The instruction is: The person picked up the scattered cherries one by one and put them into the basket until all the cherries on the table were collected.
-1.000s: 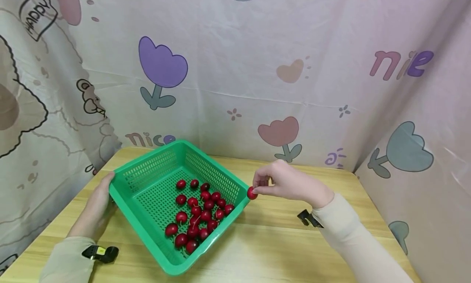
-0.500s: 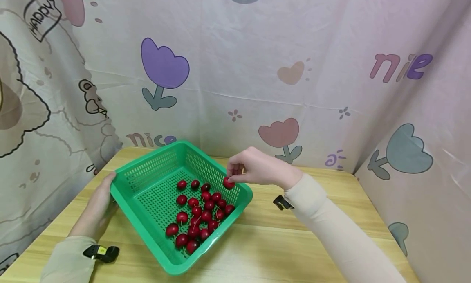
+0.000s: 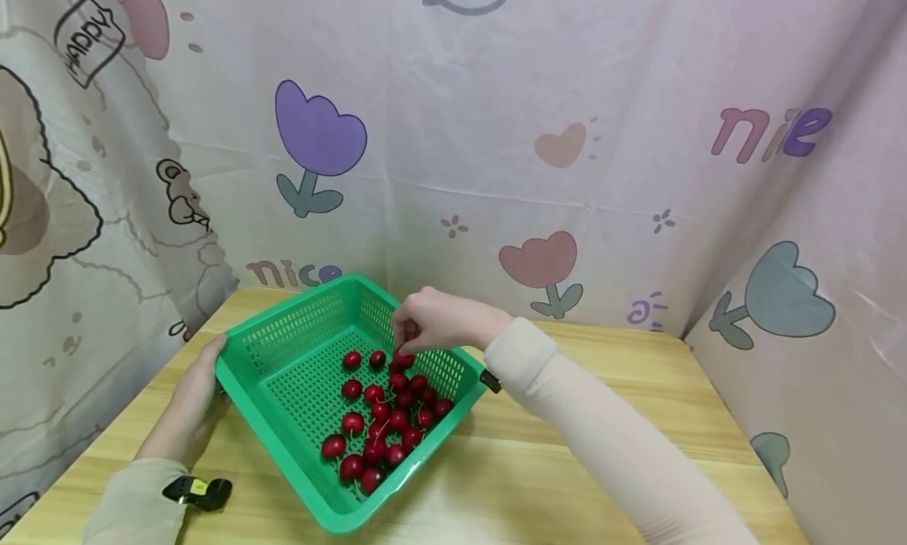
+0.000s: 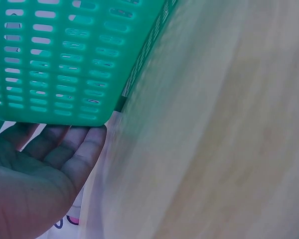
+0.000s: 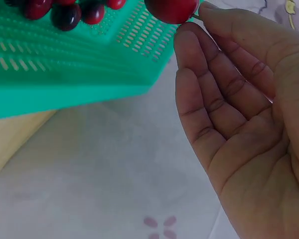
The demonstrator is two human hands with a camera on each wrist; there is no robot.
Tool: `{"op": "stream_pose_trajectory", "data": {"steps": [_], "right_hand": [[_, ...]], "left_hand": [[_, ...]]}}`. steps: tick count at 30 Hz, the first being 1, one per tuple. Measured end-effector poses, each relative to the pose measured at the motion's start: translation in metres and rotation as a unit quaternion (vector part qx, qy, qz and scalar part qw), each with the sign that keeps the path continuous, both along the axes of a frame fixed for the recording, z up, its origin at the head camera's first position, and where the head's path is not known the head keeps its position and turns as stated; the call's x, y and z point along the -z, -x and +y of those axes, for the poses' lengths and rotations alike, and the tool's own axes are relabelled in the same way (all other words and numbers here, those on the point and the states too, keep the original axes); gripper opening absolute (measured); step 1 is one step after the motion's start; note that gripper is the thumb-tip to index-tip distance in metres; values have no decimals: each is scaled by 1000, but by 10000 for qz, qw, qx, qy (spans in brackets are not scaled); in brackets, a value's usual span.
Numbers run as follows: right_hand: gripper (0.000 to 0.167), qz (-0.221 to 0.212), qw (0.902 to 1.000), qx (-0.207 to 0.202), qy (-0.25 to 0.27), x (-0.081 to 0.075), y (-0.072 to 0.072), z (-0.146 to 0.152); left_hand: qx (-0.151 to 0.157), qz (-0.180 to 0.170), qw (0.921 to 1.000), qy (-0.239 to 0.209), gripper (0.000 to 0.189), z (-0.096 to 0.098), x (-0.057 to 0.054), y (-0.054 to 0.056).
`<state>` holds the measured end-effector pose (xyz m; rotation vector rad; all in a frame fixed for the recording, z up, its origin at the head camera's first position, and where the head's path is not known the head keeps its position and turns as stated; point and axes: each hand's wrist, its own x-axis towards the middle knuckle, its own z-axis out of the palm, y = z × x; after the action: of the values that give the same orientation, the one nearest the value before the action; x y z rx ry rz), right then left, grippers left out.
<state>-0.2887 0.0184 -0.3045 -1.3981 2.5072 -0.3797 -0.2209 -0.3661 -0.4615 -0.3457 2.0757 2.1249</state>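
Note:
A green plastic basket (image 3: 272, 444) with perforated sides stands on the table, tilted cornerwise to me. Several dark red cherries (image 3: 353, 423), some with stems, lie in its middle and right part. My left hand (image 3: 186, 399) holds the basket at its left corner; in the left wrist view its fingers (image 4: 84, 152) bend up against the basket's lower edge. Over the inside of the basket, my right hand (image 3: 442, 322) pinches a cherry (image 5: 174, 7) between thumb and forefinger, near its stem. In the head view that cherry is partly hidden by the fingers.
The wooden table (image 3: 567, 450) extends to the right of the basket. A printed cloth (image 3: 453, 135) hangs behind it and along both sides. Black wrist straps sit on both sleeves (image 3: 553, 364).
My right hand has moved left with the cherry, from outside the basket's right rim to above the other cherries. The left hand and basket stay in place.

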Motion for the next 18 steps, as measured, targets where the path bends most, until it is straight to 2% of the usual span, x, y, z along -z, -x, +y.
{"op": "stream_pose_trajectory", "data": {"steps": [7, 11, 18], "right_hand": [[7, 177, 9995, -184, -189, 5, 4, -26], [6, 261, 9991, -283, -187, 9, 5, -36], [9, 231, 9994, -249, -45, 13, 4, -29]], "left_hand": [[48, 9, 9999, 120, 75, 1, 2, 1], [33, -9, 9999, 107, 80, 2, 2, 1], [46, 114, 9999, 81, 83, 0, 3, 0]]}}
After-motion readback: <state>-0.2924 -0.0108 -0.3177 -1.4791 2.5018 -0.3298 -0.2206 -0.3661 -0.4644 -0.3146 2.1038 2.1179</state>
